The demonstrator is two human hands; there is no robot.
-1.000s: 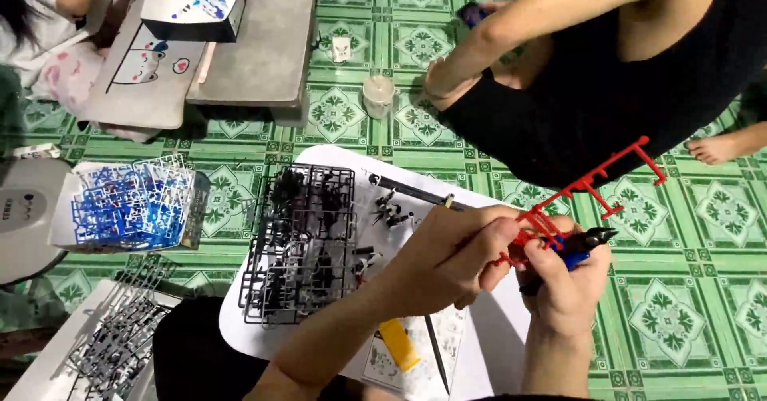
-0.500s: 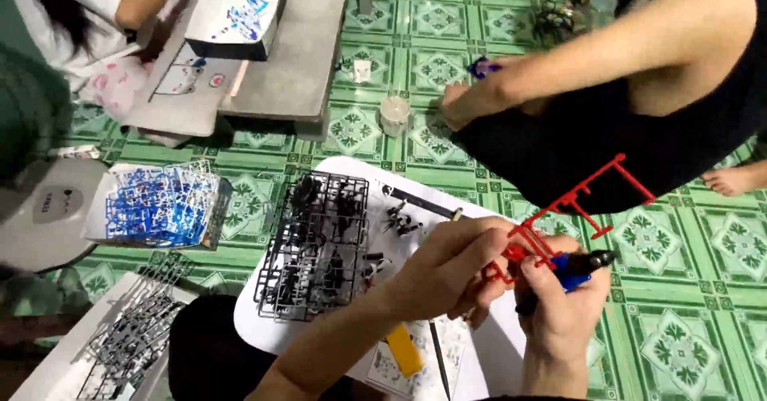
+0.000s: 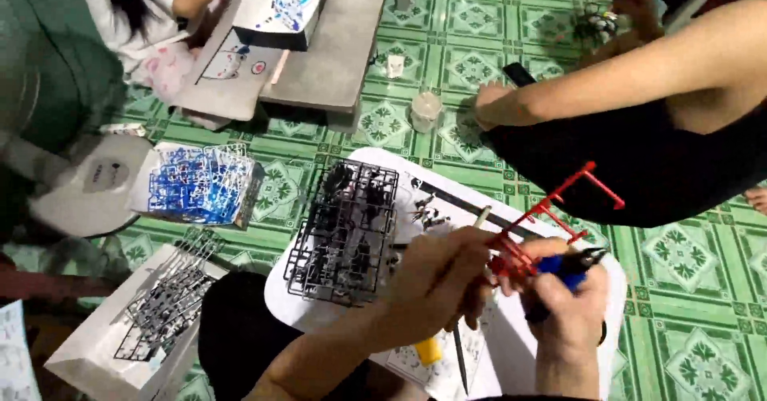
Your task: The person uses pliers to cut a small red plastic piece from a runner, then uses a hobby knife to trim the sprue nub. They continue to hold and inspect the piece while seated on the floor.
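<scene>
**Two hands working a red parts frame over a white tray**

A green patterned tile floor (image 3: 703, 289) is spreading under everything, glossy and hard. On it a white rounded tray (image 3: 319, 313) is lying across the person's lap, carrying one black plastic parts frame (image 3: 343, 229), a flat lattice of thin bars. To the left, a pile of translucent blue frames (image 3: 196, 185) is sitting in a shallow box, and one more dark frame (image 3: 164, 301) is resting on a grey box lid. Another person in a black top (image 3: 639, 169) is leaning in from the right.

The left hand (image 3: 435, 277) is curling closed around the lower end of a single red parts frame (image 3: 551, 217), a thin angular plastic piece rising up and to the right above the tray. The right hand (image 3: 567, 305) is clenching one blue-handled pair of nippers (image 3: 571, 265), its dark tip pointing right, just beside the red frame's base. A yellow tool handle (image 3: 427, 349) is lying on the tray beneath the left wrist.
</scene>
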